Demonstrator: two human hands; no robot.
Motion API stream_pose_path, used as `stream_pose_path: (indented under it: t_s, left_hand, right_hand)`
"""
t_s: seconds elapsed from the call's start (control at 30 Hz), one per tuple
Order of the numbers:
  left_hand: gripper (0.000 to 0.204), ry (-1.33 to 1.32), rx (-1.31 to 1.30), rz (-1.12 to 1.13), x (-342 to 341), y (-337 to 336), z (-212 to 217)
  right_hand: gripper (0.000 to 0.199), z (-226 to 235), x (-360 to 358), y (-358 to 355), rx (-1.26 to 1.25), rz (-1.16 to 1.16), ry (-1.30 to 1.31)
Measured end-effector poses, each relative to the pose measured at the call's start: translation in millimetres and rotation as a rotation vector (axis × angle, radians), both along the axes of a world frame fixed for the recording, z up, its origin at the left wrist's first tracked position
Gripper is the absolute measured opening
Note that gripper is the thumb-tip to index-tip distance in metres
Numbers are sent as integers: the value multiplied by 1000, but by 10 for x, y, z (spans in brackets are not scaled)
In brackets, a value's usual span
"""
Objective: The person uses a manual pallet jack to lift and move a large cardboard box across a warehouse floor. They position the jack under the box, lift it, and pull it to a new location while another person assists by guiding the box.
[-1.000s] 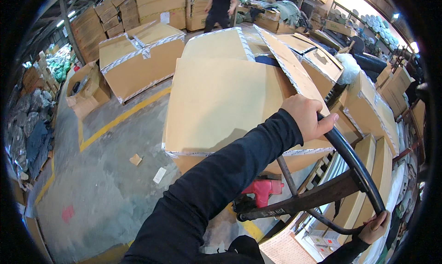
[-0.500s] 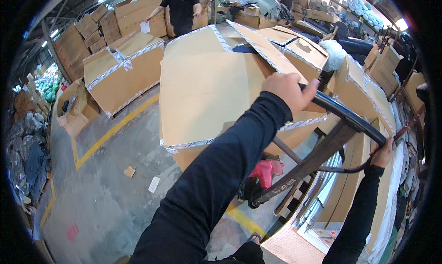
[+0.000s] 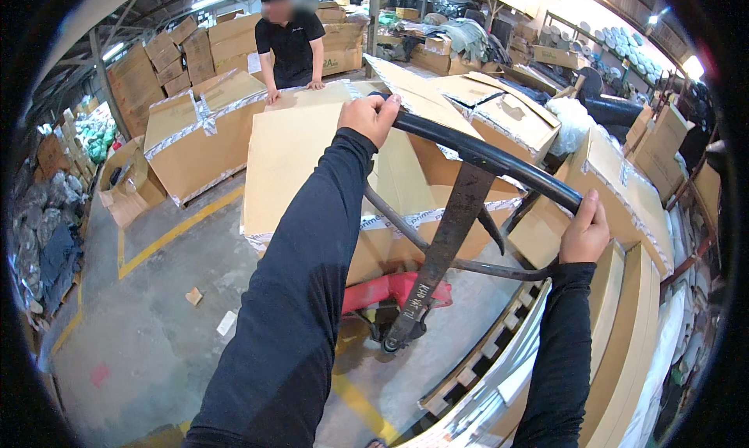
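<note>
Pallet jack [image 3: 446, 237], ahead at 12 o'clock, seems to be at the steering step, left hand [image 3: 368, 120] and right hand [image 3: 583, 231] each wrapping a firm grip around its black handle bar [image 3: 491, 155], and the next move likely calls for even two-handed control and heed of the co-worker [image 3: 290, 50] toward 11 o'clock.

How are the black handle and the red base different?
The handle is black, the base red. The left hand and right hand grip the handle; neither touches the base. The handle is higher; the base sits near the floor. Both belong to one pallet truck.
</note>
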State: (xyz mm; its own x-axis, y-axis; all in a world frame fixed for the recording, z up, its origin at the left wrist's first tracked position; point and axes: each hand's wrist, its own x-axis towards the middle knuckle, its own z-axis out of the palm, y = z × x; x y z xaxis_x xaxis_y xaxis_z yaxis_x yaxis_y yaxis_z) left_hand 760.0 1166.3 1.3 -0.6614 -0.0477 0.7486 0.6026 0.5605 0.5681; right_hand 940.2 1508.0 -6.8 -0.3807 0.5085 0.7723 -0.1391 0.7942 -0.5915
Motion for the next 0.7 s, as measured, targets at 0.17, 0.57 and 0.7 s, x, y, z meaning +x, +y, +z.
stream_pose_path:
  t_s: [0.17, 0.57, 0.7]
  left_hand:
    - [55, 47, -9, 81, -448, 257, -100]
    - [40, -65, 80, -20, -367, 351, -2]
    - [45, -227, 301, -135, -376, 334, -258]
  right_hand:
    - [50, 12, -602, 355, -38, 50, -36]
    - [50, -63, -1583, 777, -203, 273, 35]
    - [39, -294, -1559, 1423, 44, 99, -124]
